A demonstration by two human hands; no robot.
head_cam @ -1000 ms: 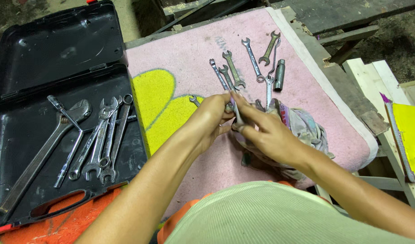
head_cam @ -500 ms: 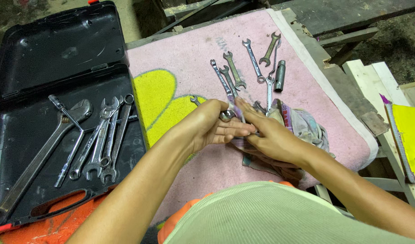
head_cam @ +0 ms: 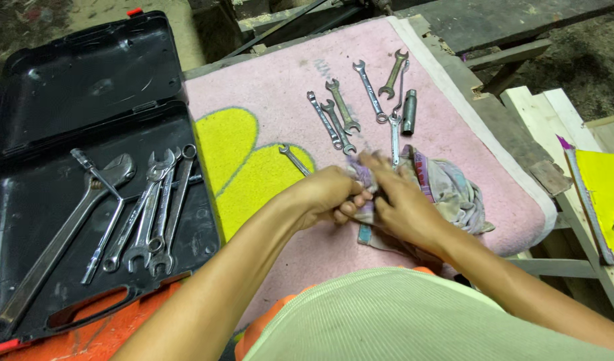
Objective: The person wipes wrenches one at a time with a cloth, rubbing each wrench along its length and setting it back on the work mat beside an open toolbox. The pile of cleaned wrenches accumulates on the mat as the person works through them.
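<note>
Pink mat: a pink towel with a yellow flower shape (head_cam: 414,134) covers the tabletop in the head view, the only view.
Case: a black plastic tool case with an orange edge (head_cam: 86,73) lies open at the mat's left, lid flat behind it.
Case contents: a long grey adjustable wrench (head_cam: 60,244) and a bundle of steel spanners (head_cam: 153,214) lie in the tray.
Yellow package: a flat yellow folder-like thing (head_cam: 604,194) rests at the right edge on pale wooden slats; any marking on it is too small to tell.
Loose tools: a row of small steel spanners (head_cam: 350,107) and a dark socket tube (head_cam: 409,111) lie on the mat beyond the hands.
Rag: a faded, pale patterned cloth rag (head_cam: 454,190) is bunched on the mat under the hands.
Left hand: the left hand (head_cam: 330,197) is curled closed, pinching a fold of the rag.
Right hand: the right hand (head_cam: 400,204) is closed on the rag, touching the left; whether a tool sits inside the cloth I cannot tell.
Single spanner: one small steel spanner (head_cam: 292,158) lies just beside the left hand.
</note>
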